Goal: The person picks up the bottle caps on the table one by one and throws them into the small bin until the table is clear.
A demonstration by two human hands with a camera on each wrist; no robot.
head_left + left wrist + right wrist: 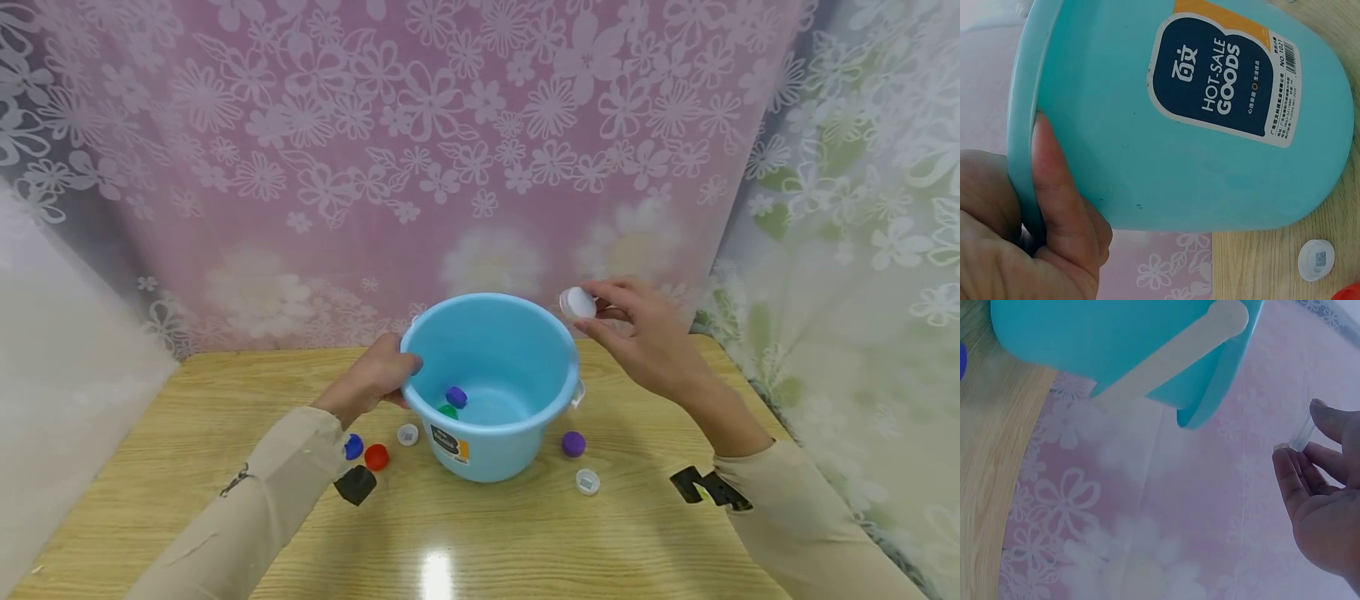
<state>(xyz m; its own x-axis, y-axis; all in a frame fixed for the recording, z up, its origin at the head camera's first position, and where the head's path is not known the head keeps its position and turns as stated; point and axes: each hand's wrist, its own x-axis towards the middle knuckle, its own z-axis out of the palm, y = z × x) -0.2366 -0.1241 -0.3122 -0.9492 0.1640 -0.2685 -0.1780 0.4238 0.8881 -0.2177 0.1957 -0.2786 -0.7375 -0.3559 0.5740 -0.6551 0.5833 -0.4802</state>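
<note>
A light-blue plastic bucket (pixel 495 454) stands on the wooden table, tipped slightly. My left hand (pixel 375 371) grips its left rim, thumb over the inside edge and fingers against the outer wall, as the left wrist view (pixel 1063 212) confirms. Beyond the bucket's right rim, my right hand (pixel 648 337) pinches a white bottle cap (pixel 578 303) between thumb and fingertips, in the air and apart from the bucket. In the right wrist view the cap (pixel 1302 432) shows its ribbed side. Inside the bucket lie a purple cap (pixel 456 397) and a green cap (pixel 447 411).
Left of the bucket lie a blue cap (pixel 353 447), a red cap (pixel 377 457) and a white cap (pixel 407 434). To its right lie another purple cap (pixel 573 443) and a white cap (pixel 587 482). A pink flowered curtain (pixel 360 167) hangs behind the table (pixel 525 542).
</note>
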